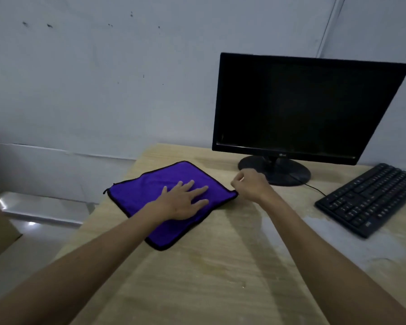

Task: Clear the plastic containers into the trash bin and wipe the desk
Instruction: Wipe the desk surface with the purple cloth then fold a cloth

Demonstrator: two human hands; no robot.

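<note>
On the wooden worktop (220, 266) the left hand (181, 202) lies flat on the purple cloth (150, 184), fingers (198, 190) straight and spread, pressing it down. The cloth is spread near the worktop's left edge. Just beside its right corner the right hand (251, 184) has fingers curled in; whether they pinch that corner I cannot tell. Beyond stand a dark monitor (302, 106) and, to the right, a black keyboard (368, 198)

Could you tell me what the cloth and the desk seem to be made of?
The cloth looks like soft purple microfibre with a matte nap and black stitched edging. The desk seems to be light wood-grain laminate, judging by its streaked pattern and faint sheen, though it could be real wood.
</note>
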